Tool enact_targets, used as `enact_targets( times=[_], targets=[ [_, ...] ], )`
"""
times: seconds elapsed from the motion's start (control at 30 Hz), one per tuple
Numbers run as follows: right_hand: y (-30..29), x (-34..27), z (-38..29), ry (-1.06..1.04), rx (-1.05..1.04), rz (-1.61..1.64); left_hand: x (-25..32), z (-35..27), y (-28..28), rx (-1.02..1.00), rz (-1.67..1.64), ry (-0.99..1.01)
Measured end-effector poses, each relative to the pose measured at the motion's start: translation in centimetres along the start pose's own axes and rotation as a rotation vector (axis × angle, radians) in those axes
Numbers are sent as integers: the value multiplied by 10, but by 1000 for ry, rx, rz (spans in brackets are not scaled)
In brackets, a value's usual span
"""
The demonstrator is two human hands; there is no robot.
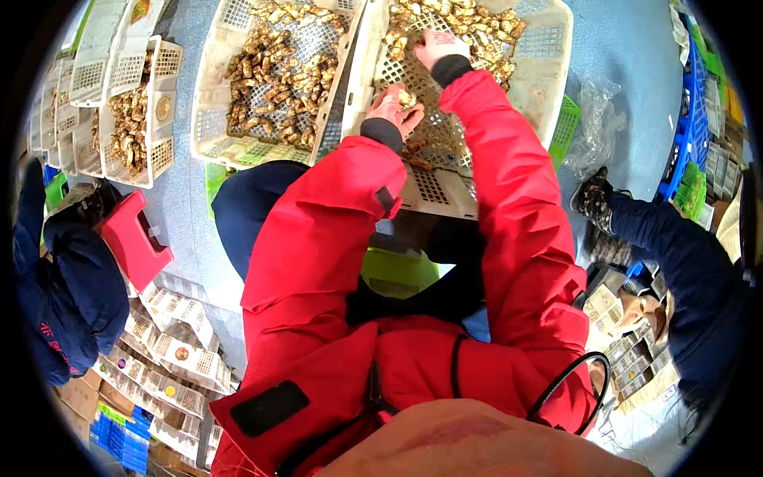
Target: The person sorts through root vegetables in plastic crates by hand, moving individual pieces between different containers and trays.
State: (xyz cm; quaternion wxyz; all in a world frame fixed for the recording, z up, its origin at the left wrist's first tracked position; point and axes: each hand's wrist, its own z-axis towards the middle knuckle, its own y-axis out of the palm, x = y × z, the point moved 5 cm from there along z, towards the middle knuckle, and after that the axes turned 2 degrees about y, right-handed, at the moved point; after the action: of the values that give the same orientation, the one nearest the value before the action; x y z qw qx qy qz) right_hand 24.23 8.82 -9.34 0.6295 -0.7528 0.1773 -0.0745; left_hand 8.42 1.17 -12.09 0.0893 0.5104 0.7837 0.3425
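Note:
Before me a white perforated plastic crate (545,65) holds brown-and-pale mushrooms (471,18), mostly gathered at its far end and right side. My left hand (390,110) is inside the crate near its left wall, with a single pale mushroom (407,99) held at the fingers. Further in, my right hand (441,46) reaches down beside the mushrooms, back of the hand upward. Its fingertips are hidden, so whether it grips one is unclear. The crate floor nearest me shows bare mesh with dark dirt and a few reddish-brown scraps (420,156).
A second white crate (208,89) with mushrooms stands to the left. More crates of mushrooms (128,131) lie further left, near a red plastic stool (134,238) and a person in dark clothing (83,280). Clear plastic film (599,125) and another person's leg (650,229) are at right.

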Motion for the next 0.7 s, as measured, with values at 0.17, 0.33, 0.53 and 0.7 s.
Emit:
enact_targets(
  times=[0.17, 0.33, 0.53, 0.7],
  targets=[
    [-23, -7, -53, -115, -387, 493, 0, -24, 28, 150, -393, -24],
    [7, -34, 3, 82, -190, 36, 26, -30, 12, 175, 1319, 1067],
    [15, -11, -11, 301, -388, 1100, 13, -10, 4, -38, -401, 20],
    [-44, -19, -84, -176, -503, 755, 10, -19, 30, -235, -197, 106]
  ],
)
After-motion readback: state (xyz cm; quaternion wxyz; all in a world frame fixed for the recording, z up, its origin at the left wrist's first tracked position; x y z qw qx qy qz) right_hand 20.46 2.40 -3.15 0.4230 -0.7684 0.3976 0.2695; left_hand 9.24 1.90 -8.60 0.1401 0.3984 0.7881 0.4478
